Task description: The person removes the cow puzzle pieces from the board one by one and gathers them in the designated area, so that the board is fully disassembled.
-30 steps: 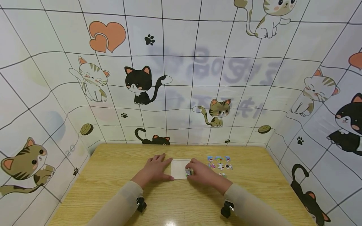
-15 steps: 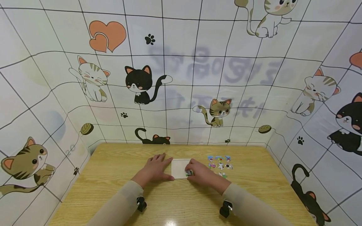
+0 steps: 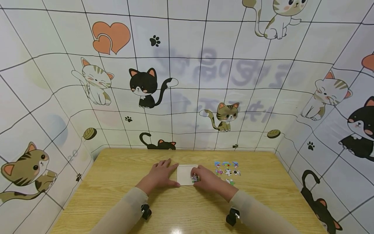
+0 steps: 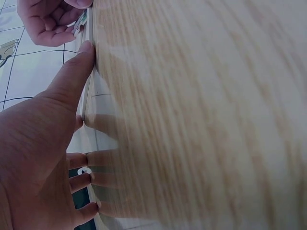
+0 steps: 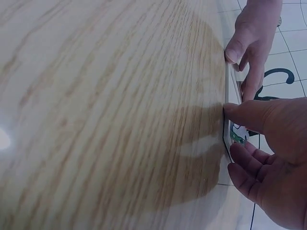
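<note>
A shallow pale puzzle tray lies flat on the wooden table. My left hand rests at its left side, fingers spread, with the thumb at the near left corner. In the left wrist view that thumb lies along the tray's edge. Over the tray's right part, my right hand pinches a small printed jigsaw piece near the front right corner. The right wrist view shows the piece with green and white print between thumb and fingers, partly covered by them.
To the right of the tray, several loose jigsaw pieces lie in rough rows, the nearest partly behind the right hand. The wooden table ends at a cat-printed cloth wall at the back and sides.
The jigsaw piece shifts and tilts slightly under my right fingers, and the right wrist edges a little to the left. My left hand stays in place.
</note>
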Motion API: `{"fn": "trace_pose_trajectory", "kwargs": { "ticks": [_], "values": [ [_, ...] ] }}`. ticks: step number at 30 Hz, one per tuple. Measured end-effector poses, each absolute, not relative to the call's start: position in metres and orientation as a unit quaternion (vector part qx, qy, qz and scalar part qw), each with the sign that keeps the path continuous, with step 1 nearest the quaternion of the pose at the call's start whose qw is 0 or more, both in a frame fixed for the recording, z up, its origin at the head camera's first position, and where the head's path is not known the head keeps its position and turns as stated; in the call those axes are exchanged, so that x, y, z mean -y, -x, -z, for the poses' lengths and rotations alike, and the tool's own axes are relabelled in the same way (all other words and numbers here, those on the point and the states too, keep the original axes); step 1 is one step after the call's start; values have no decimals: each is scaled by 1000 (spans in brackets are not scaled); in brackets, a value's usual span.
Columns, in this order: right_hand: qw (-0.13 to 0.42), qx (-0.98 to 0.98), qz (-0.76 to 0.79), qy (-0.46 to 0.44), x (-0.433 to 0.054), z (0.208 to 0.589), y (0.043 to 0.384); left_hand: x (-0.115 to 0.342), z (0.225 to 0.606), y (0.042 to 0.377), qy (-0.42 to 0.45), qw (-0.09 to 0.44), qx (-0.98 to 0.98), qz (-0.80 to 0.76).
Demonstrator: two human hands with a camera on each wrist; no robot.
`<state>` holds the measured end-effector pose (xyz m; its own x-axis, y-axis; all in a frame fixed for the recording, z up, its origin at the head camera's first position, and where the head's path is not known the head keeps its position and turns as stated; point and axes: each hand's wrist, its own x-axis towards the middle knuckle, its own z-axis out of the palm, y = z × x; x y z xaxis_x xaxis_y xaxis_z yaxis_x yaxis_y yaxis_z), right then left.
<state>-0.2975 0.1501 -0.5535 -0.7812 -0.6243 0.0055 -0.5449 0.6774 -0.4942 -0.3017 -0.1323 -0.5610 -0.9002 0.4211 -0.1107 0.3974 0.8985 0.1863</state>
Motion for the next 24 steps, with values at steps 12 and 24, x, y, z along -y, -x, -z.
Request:
{"fn": "trace_pose_trajectory", "kwargs": {
  "ticks": [12,24],
  "values": [
    [79,-903,250,341,-157,550,298,135,563,301,-220,64,-970,-78],
    [86,-893,277,344,-159,551,301,135,562,301,-219,66,-970,-80]
  ]
}}
